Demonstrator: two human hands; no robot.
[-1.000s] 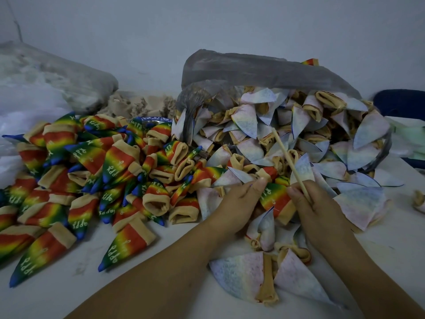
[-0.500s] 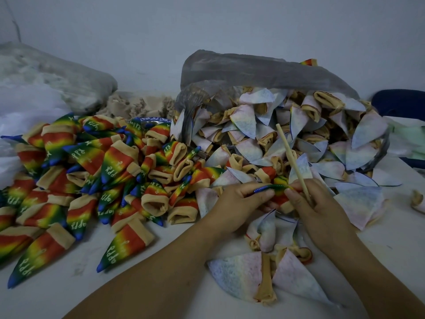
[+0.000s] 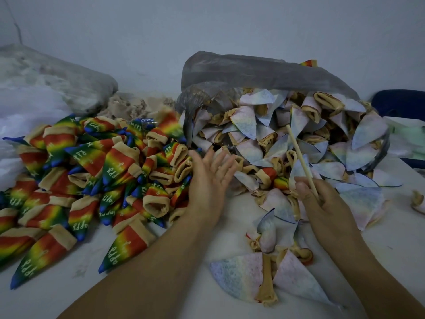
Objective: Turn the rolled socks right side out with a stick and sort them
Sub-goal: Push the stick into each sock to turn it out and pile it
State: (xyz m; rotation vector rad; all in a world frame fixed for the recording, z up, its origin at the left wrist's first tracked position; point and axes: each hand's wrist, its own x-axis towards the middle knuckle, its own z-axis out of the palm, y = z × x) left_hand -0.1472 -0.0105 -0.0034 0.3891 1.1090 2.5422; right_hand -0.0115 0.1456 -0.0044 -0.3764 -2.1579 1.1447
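At the near edge of the rainbow pile (image 3: 92, 171), my left hand (image 3: 209, 180) hovers with fingers spread, holding nothing. My right hand (image 3: 328, 208) is curled round the stick (image 3: 301, 160), which slants up over the pale inside-out socks (image 3: 246, 118) spilling from the grey bag (image 3: 253, 72). The next sock looks due, I'd judge: pinch one pale roll by its cuff, seat the stick tip in the toe, and push straight so the fabric doesn't bunch.

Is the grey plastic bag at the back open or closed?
Open. The grey plastic bag gapes toward the person, and pale inside-out socks spill from it onto the table.
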